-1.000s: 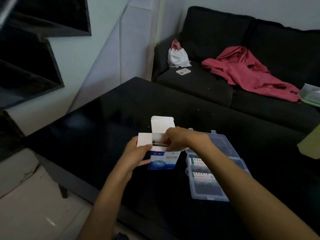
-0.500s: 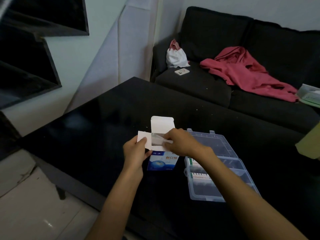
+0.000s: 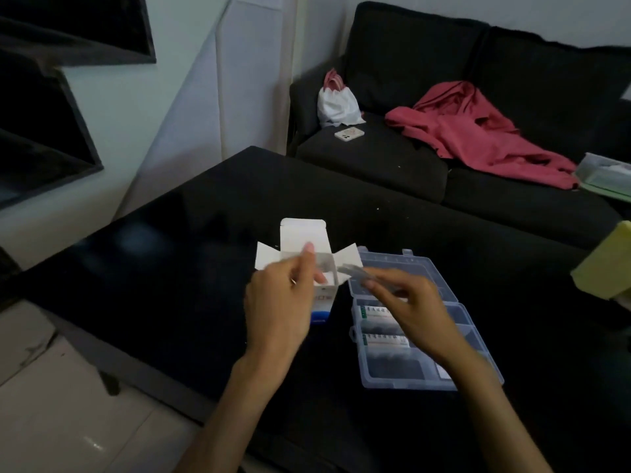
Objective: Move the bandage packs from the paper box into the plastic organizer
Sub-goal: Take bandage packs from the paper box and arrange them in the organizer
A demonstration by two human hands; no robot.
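Note:
The white and blue paper box (image 3: 302,233) stands open on the black table (image 3: 191,268), flaps spread. My left hand (image 3: 280,302) holds the box from the front, fingers reaching up to its open top. My right hand (image 3: 406,305) pinches a blurred grey bandage pack (image 3: 353,270) just right of the box, above the clear plastic organizer (image 3: 375,380). The organizer lies open to the right of the box. Two bandage packs (image 3: 386,340) lie in its left compartments.
A black sofa (image 3: 375,158) stands behind the table with a red garment (image 3: 478,138), a white bag (image 3: 336,104) and a phone (image 3: 349,133) on it. A yellow-green object (image 3: 607,264) sits at the table's right edge. Tiled floor lies at the lower left.
My right hand has drawn a bandage pack out of the box and moved right over the organizer. My left hand has shifted right across the box front.

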